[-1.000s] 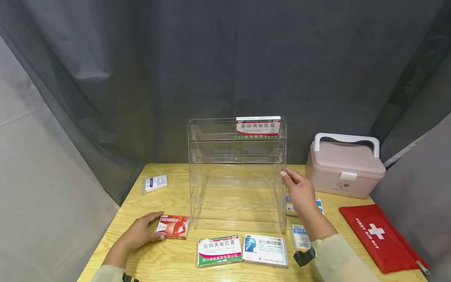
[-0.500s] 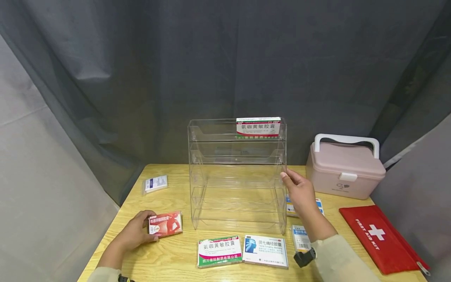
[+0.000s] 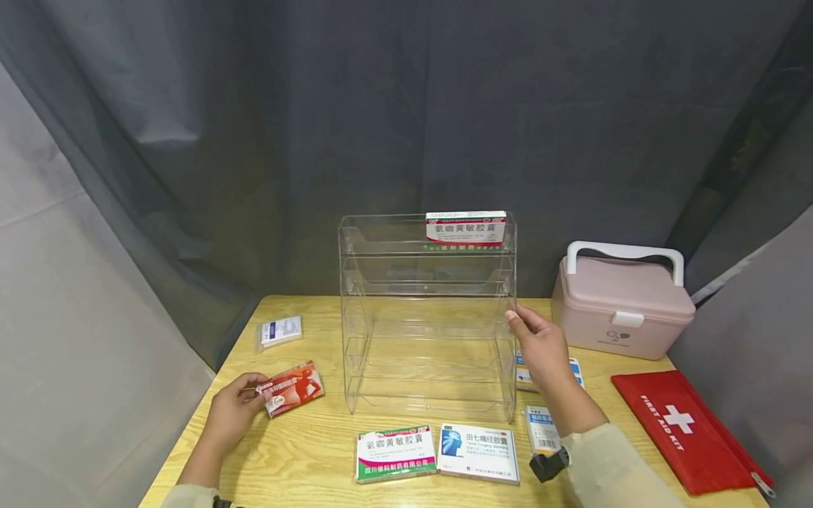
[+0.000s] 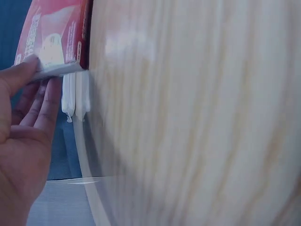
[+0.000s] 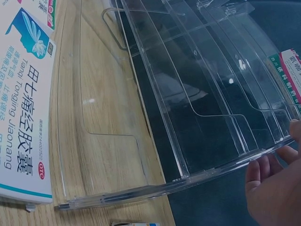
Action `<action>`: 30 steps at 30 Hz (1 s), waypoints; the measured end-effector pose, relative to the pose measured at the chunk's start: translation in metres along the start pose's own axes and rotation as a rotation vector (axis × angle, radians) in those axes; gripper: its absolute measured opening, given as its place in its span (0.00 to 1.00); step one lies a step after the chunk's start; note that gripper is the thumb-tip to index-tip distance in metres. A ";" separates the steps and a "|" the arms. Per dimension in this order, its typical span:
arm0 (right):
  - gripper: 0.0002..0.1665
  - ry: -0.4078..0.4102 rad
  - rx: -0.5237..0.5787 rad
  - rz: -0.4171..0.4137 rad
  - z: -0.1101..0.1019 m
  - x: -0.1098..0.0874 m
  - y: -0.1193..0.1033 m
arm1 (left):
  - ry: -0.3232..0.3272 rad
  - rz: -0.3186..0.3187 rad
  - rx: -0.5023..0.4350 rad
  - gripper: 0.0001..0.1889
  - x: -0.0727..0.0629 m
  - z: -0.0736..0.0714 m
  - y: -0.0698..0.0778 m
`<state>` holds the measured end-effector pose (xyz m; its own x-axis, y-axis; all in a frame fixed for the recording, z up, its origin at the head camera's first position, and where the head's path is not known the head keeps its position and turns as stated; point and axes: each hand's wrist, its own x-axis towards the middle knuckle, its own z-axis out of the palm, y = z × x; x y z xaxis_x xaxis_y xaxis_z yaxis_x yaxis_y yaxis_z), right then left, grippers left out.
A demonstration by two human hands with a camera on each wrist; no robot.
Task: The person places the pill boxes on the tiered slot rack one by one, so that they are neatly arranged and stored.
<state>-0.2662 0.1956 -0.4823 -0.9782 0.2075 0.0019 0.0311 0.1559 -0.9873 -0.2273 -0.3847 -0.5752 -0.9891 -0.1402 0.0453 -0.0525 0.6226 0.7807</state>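
My left hand (image 3: 232, 409) pinches the left end of a red medicine box (image 3: 293, 389), thumb on its printed front. In the left wrist view the red box (image 4: 54, 35) is raised above the tabletop and tilted. A clear tiered plastic rack (image 3: 427, 367) stands upright mid-table. Its right side wall is held by my right hand (image 3: 543, 346), and in the right wrist view the fingers (image 5: 254, 174) bend at that edge. A white, green and red medicine box (image 3: 466, 229) sits in the rack's top tier, at the right.
Before the rack lie a green-and-white box (image 3: 396, 453) and a white-and-blue box (image 3: 478, 451). Two blue-and-white boxes, one nearer (image 3: 542, 429), lie at right. A packet (image 3: 281, 330) lies back left. A pink case (image 3: 625, 303) and red first aid pouch (image 3: 686, 430) are far right.
My left hand has lifted the red box and drawn it left, away from the rack. The box now tilts, its right end higher. My right hand has stayed on the rack.
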 end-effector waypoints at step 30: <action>0.34 0.007 0.010 0.008 0.002 0.001 -0.001 | 0.340 0.418 -0.905 0.11 0.090 -0.047 0.234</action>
<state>-0.2673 0.1936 -0.4815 -0.9764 0.2157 -0.0052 0.0371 0.1443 -0.9888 -0.3219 -0.2882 -0.3591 -0.8064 -0.3431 0.4816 0.5453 -0.1164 0.8301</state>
